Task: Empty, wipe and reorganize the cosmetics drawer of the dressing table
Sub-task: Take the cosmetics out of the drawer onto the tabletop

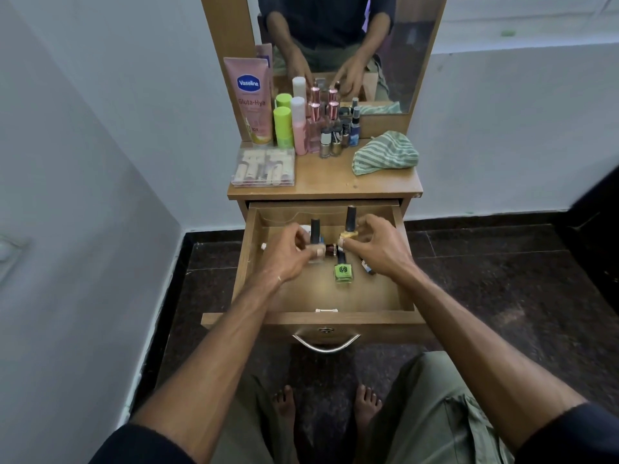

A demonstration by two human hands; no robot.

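Observation:
The wooden drawer (335, 296) of the dressing table stands pulled out in front of me. Inside it, my left hand (288, 254) pinches an upright nail polish bottle with a black cap (315, 231). My right hand (378, 244) pinches a yellow nail polish bottle with a dark cap (350, 222), also upright. A green nail polish bottle (344, 271) lies flat between the hands. A small brown bottle (331, 250) lies by my left fingers, and another dark bottle (367, 267) shows partly under my right hand.
On the tabletop (328, 182) stand a pink Vaseline tube (249, 98), green and pink bottles (283, 127), several nail polishes (335, 140), a clear case of tubes (264, 167) and a striped green cloth (385, 154). A mirror (335, 45) rises behind. My bare feet stand below the drawer handle (325, 344).

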